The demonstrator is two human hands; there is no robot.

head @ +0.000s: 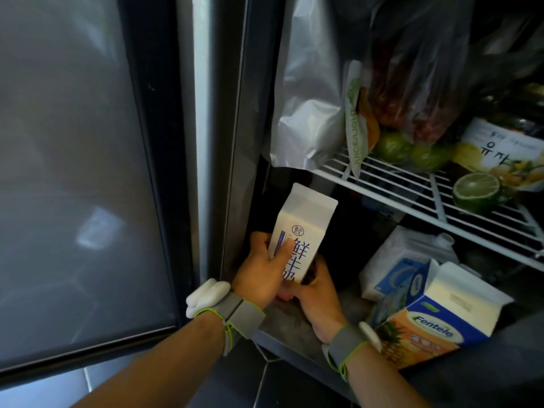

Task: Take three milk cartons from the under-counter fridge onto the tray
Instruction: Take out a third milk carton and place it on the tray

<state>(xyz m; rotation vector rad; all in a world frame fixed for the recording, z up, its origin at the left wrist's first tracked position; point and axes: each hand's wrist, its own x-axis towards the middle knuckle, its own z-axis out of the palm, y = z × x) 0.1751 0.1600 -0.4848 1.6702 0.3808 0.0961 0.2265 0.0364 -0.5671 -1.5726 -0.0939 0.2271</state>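
A white milk carton (306, 222) with purple characters is tilted at the left of the fridge's lower compartment, under the wire shelf (412, 189). My left hand (262, 272) grips its left side, thumb across the printed front. My right hand (318, 295) holds its bottom right corner from below. A second white and blue carton (394, 266) lies on its side further right on the fridge floor. No tray is in view.
The open fridge door (82, 172) stands at the left. An opened Fentele pineapple juice carton (435, 316) sits at the lower right. On the wire shelf are a silver bag (309, 98), limes (477, 189), bagged fruit and a labelled jar (500, 154).
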